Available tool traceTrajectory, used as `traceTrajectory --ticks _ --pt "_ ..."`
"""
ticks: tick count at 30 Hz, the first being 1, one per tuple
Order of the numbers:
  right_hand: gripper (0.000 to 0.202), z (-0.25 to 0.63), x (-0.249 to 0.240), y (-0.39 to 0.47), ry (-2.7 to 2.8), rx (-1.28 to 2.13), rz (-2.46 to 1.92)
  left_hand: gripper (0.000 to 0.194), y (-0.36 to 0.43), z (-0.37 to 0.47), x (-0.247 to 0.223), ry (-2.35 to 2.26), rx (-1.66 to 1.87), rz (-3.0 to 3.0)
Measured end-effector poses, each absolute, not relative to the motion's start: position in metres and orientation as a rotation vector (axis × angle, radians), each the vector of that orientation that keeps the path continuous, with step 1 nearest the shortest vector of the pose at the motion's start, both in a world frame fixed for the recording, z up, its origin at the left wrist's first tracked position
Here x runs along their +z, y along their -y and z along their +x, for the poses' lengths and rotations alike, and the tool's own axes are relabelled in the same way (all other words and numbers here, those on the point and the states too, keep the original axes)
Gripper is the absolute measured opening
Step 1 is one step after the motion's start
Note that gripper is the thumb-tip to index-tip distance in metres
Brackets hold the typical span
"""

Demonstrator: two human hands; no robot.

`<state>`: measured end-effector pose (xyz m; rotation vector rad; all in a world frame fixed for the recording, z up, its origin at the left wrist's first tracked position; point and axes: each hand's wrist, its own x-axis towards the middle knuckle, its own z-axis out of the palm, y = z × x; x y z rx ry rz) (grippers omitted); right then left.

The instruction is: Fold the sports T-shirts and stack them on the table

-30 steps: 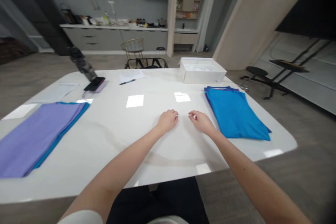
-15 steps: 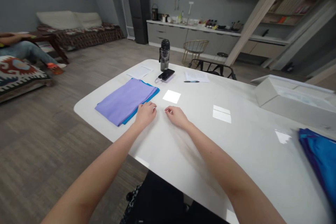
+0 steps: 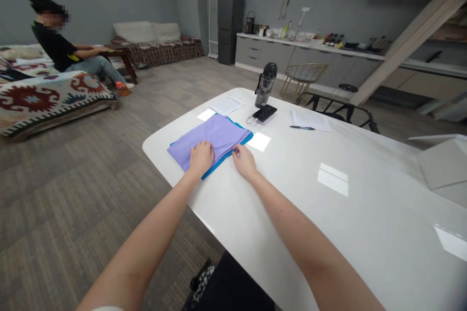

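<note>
A folded purple cloth [image 3: 219, 131] lies on a folded blue cloth [image 3: 214, 167] at the left end of the white table [image 3: 284, 194]. Only edges of the blue one show along the near and right sides. My left hand [image 3: 202, 157] rests on top of the purple cloth, its fingers a little bent and lying on the fabric. At the right-hand edge of the stack, my right hand [image 3: 244, 159] pinches the blue cloth's border between thumb and fingers. How many layers are in that pinch is hidden.
Behind the stack are a sheet of paper [image 3: 226, 105], a dark bottle [image 3: 266, 85] and a phone [image 3: 264, 113] with a cable. A pen [image 3: 302, 128] touches another paper [image 3: 310, 120]. A white box [image 3: 447, 165] stands at right. Someone [image 3: 54, 41] sits at far left.
My view has turned left. The left hand has gone from beside the stack onto the purple cloth, and the right hand from the bare tabletop to the blue edge, now pinching it.
</note>
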<state>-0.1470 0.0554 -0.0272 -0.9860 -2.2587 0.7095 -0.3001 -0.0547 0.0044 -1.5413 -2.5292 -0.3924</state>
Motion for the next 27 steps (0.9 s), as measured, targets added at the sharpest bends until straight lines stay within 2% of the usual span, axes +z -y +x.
traceTrajectory --ticks 7,15,21,25,27 --pt "0.021 -0.108 -0.023 -0.049 2.194 0.825 -0.908 0.031 0.044 -0.261 0.024 2.426 -0.455 -1.582" --pt "0.022 -0.052 -0.013 -0.034 2.208 0.898 -0.955 0.033 0.025 -0.280 0.014 2.755 -0.239 -1.432" --pt "0.023 -0.004 0.001 -0.023 2.204 0.904 -0.964 0.025 0.026 -0.248 0.025 2.527 -0.438 -1.483" --pt "0.025 0.028 0.006 -0.022 2.183 0.866 -0.989 0.023 0.024 -0.183 0.041 2.327 -0.620 -1.710" --pt "0.033 0.046 0.007 -0.025 2.142 0.831 -0.998 0.020 0.019 -0.140 0.047 2.222 -0.752 -1.880"
